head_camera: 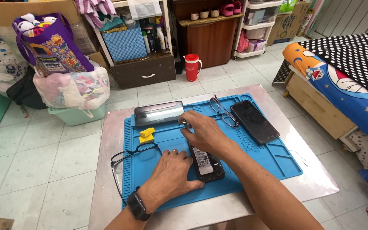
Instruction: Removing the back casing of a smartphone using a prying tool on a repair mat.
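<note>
An opened black phone (207, 164) lies back-up on a blue work mat (277, 157), its battery showing. My left hand (171, 172), with a dark watch on the wrist, rests flat on the mat and presses against the phone's left edge. My right hand (203, 130) hovers over the phone's top end, its fingers pinched on a small metal tool (185, 122). Whether the tool touches the phone is hidden by the fingers.
On the mat lie a dark glossy phone panel (158, 113), a yellow pick (146, 134), another black phone (254, 121) and a pair of glasses (223, 111). A second pair of glasses (126, 162) overhangs the mat's left edge. The mat covers a small metal table (316, 183).
</note>
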